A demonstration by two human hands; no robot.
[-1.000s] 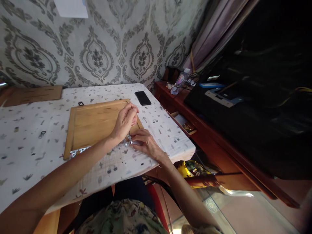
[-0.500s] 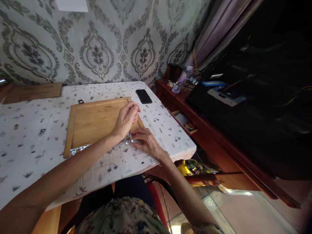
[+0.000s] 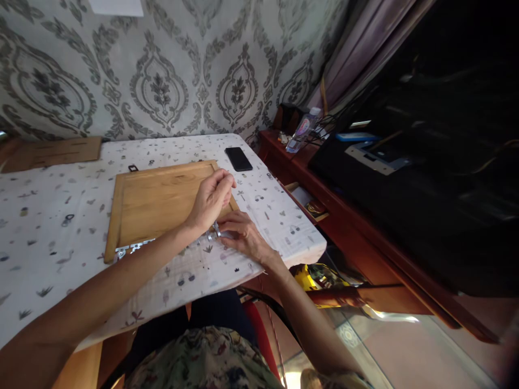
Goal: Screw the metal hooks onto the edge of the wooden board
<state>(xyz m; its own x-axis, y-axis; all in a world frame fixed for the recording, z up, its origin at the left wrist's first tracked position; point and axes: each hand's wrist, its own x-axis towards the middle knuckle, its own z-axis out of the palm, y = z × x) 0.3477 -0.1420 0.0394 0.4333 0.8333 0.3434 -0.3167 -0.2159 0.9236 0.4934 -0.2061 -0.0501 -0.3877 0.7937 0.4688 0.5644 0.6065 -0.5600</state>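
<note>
A wooden panel with a raised frame [image 3: 162, 200], like a cabinet door, lies flat on the table. Along its near edge runs a silvery metal strip [image 3: 133, 247] with holes, partly hidden by my left forearm. My left hand [image 3: 213, 197] is closed in a fist above the panel's near right corner; whatever it grips is hidden inside the fingers. Just below it, at that corner, sits a shiny metal hinge [image 3: 217, 229]. The fingers of my right hand [image 3: 243, 233] close around the hinge from the right, with the hand's side resting on the cloth.
A patterned white cloth covers the table [image 3: 52, 216]. Beyond the panel lie a black phone [image 3: 239, 159] and a small dark square piece [image 3: 133, 168]. Cardboard [image 3: 60, 153] lies at the back left. On the right, a reddish-brown cabinet [image 3: 344, 237] carries a plastic bottle [image 3: 303, 129].
My left fist has turned slightly and shifted a little to the right. My right hand keeps its place at the hinge. The whole view has moved very slightly.
</note>
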